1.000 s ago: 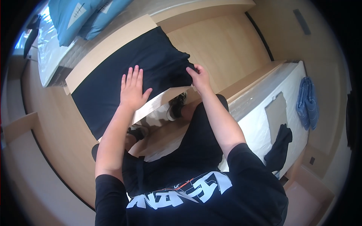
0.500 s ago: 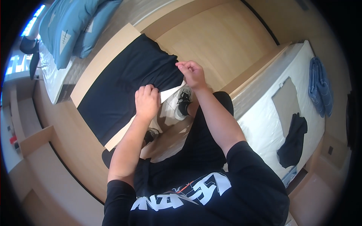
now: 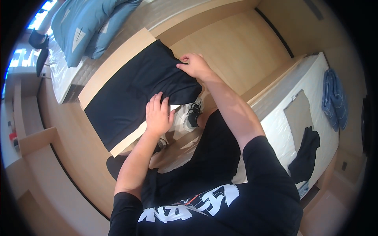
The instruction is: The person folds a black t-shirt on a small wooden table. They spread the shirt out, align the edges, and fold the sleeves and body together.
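Note:
A black garment is spread over a light wooden board before me, its right end hanging past the board. Its exact kind cannot be made out. My left hand rests on the near edge of the cloth, fingers stretched out and slightly apart, holding nothing. Farther off and to the right, my right hand has its thumb and bent fingers closed at the garment's far right edge. Soft creases run through the cloth between the two hands.
A plastic-covered mattress on the right bears a grey flat piece, a dark folded cloth and blue folded fabric. Blue bedding lies on another mattress at far left. My shoe stands below the board.
My left hand has loosened its bent fingers and now lies flat on the cloth. My right hand has shifted left along the far edge, and the garment's right end now hangs lower and smoother.

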### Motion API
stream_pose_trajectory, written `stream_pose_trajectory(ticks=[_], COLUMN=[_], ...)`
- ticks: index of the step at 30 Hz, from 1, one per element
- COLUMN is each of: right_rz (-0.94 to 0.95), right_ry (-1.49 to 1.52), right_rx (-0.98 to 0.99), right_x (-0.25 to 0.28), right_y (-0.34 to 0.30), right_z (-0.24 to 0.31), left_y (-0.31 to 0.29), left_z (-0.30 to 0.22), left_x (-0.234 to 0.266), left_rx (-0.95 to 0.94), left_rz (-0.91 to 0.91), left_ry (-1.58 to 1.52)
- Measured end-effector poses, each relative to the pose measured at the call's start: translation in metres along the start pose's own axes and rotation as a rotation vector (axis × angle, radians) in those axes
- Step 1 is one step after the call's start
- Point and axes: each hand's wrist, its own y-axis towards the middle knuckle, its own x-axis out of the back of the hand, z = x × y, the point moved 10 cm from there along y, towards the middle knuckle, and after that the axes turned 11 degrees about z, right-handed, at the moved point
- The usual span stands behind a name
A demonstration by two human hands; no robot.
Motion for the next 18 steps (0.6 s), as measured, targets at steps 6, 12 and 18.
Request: stream_pose_trajectory(ticks=[6,12,18], right_rz=[0.682,0.649,0.624], right_ry=[-0.044,0.124,-0.171], right_rx=[-0.195,-0.174,-0.148], right_x=[-0.069,-0.085,-0.080], right_y=[0.054,0.068,0.064], right_z=[-0.016,-0.005,0.011], left_y=[-0.012,-0.013,0.015], left_z=[0.021,0.027,0.172], left_x=[-0.012,-0.010,0.052], left_rx=[0.189,0.198,0.621], left_rz=[0.022,0.023,-0.234], left_ry=[-0.008,-0.115,-0.082])
